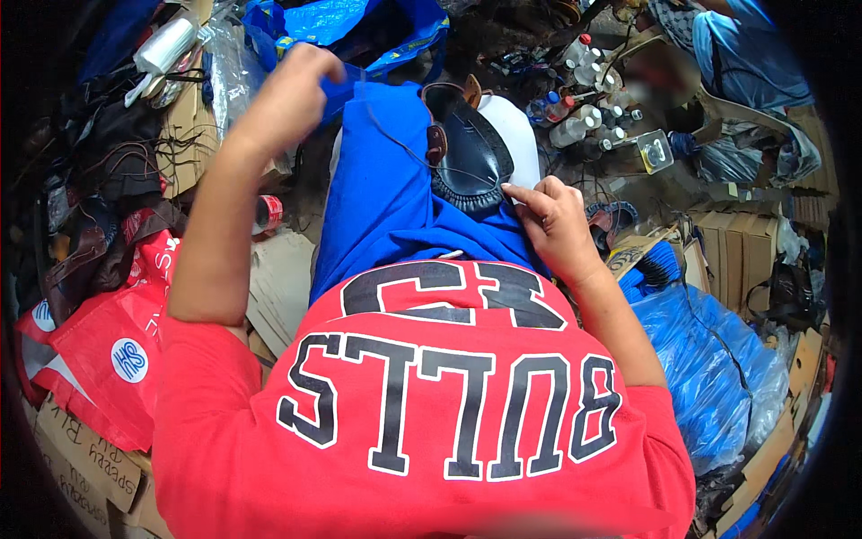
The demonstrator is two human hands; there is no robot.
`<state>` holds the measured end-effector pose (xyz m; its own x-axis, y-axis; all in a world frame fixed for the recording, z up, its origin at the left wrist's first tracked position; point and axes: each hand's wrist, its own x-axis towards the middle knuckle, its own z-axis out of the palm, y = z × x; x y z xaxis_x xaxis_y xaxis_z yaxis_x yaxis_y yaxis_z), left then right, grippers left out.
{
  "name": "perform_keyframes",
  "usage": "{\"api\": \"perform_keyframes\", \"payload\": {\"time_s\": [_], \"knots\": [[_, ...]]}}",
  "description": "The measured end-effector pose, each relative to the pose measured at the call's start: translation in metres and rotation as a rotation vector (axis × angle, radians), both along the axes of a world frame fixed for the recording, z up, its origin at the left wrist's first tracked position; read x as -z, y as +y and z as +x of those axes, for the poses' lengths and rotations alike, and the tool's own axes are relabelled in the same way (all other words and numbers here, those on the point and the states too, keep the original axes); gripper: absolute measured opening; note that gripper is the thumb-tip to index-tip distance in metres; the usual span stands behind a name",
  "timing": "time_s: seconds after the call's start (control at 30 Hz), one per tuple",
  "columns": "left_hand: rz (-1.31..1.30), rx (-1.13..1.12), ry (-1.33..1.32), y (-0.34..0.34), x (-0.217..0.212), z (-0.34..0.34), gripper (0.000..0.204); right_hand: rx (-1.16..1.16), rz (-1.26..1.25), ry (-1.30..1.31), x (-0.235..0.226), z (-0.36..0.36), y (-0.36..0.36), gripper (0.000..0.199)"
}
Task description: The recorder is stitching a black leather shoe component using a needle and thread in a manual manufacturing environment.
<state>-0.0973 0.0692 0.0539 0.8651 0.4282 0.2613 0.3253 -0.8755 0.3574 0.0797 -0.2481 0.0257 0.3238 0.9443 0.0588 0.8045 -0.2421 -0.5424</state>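
Note:
A black leather shoe upper (471,157) with a stitched, gathered edge lies over a white form (519,135) on the blue cloth (386,207) across my lap. My right hand (557,225) pinches the shoe's near right edge, index finger on the seam. My left hand (287,94) is raised up and to the left, fingers closed. A thin dark thread (395,139) runs from it down to the shoe. My red shirt with large black lettering (431,404) fills the lower part of the view.
Red plastic bags (108,341) and dark leather scraps (99,180) lie to the left. A blue bag (359,27) sits at the top, several plastic bottles (579,117) at the upper right. Blue plastic sheeting (709,359) and cardboard (736,238) are on the right. Another person's light blue sleeve (754,63) shows far right.

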Motion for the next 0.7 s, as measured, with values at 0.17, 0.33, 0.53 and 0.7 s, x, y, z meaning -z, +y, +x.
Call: {"api": "perform_keyframes", "payload": {"time_s": [0.17,0.33,0.53,0.7], "knots": [[-0.459,0.276,-0.106,-0.11,0.012,0.006,0.026,-0.004,0.018,-0.096,-0.005,-0.01,-0.002,0.029],[-0.084,0.268,-0.058,-0.123,0.041,0.02,0.01,0.0,-0.034,-0.04,-0.003,-0.002,-0.001,0.029],[-0.303,0.297,-0.104,-0.115,0.045,0.035,0.011,0.027,-0.107,0.413,0.0,0.02,0.006,0.026],[-0.175,0.293,0.098,-0.116,0.026,0.019,0.011,-0.063,-0.064,0.039,-0.008,0.009,0.003,0.025]]}}
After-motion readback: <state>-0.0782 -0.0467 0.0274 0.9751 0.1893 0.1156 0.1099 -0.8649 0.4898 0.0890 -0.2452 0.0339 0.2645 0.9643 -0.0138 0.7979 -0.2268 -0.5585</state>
